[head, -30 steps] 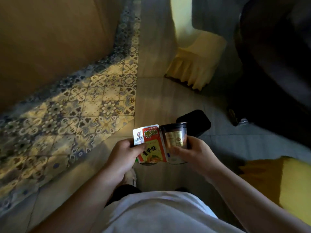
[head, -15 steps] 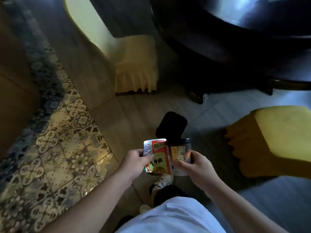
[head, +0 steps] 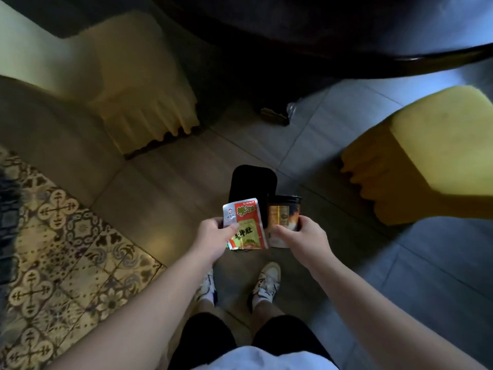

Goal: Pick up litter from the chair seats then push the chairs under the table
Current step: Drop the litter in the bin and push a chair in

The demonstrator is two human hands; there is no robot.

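Observation:
My left hand [head: 213, 237] pinches a red and yellow snack packet [head: 245, 225] with a flat black tray [head: 252, 190] sticking up behind it. A clear plastic jar [head: 282, 217] with a dark rim and a label sits in the grip of my right hand [head: 304, 237]. Both hands are held close together in front of my waist. A chair in a pale yellow cover [head: 128, 84] stands at the upper left. A second yellow-covered chair [head: 426, 153] stands at the right. The dark round table [head: 346, 30] fills the top of the view.
The table's dark base foot [head: 274, 116] rests on the grey floor tiles between the two chairs. A patterned tile strip [head: 61, 252] runs along the lower left. My two feet in white sneakers [head: 237, 284] stand on the floor below my hands.
The view has swung right and down, so the table and both chairs are now closer and larger. My hands keep the same hold on the packet, tray and jar.

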